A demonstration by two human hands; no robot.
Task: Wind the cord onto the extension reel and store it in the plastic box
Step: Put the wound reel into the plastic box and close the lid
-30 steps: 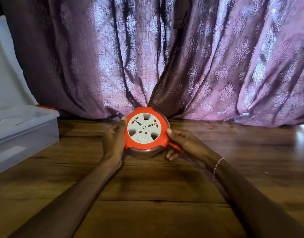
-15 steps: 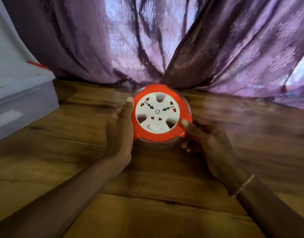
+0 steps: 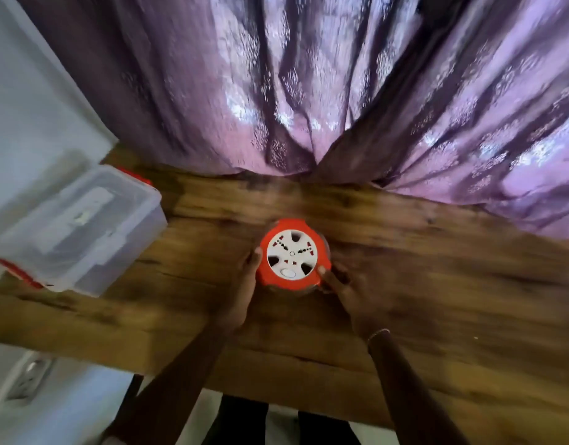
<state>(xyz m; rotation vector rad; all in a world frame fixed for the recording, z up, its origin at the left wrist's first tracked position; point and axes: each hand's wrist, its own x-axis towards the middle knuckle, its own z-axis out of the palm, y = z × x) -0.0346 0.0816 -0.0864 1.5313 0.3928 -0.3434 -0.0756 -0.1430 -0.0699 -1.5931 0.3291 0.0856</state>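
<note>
Head view, blurred: the reel (image 3: 293,255), orange with a white socket face, is over the wooden table (image 3: 437,300), its face tipped up toward the camera. Whether it rests on the wood or is lifted off it cannot be told. The left hand (image 3: 244,293) grips the reel's left side with the thumb laid along the orange rim. The right hand (image 3: 347,293) grips the lower right side with the thumb tip pressed on the rim. The other fingers of both hands curl out of sight behind the reel. The cord is too blurred to pick out. A bracelet (image 3: 378,334) sits on the right wrist. The clear box (image 3: 84,226), with red clips, stands well left of the reel. A purple curtain (image 3: 341,91) hangs behind the reel.
</note>
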